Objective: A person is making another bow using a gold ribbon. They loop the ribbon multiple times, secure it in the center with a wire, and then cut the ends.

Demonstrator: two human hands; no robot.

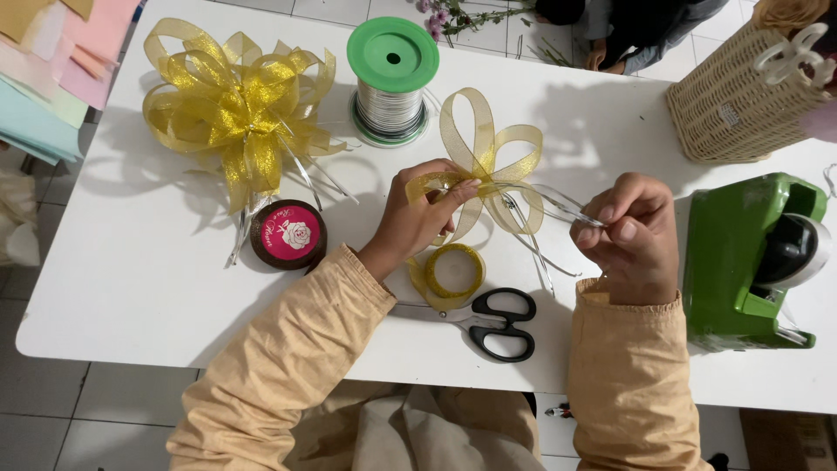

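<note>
Pinching from the head view: my left hand [425, 212] has fingers clamped on the centre of a half-made gold ribbon bow [485, 166], held just above the white bench [139, 288]. My right hand [632, 228], fist curled with wrist bent inward, has fingers closed on thin silver wire [558, 206] running to the bow. Risk, as I judge it: loosening the left pinch would let the loops spring apart; tugging hard could kink the wire. Scissors [493, 321] lie near.

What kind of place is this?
Probably a craft or gift-wrapping workspace: a finished gold bow, a wire spool and a green tape dispenser sit on the white table.
</note>
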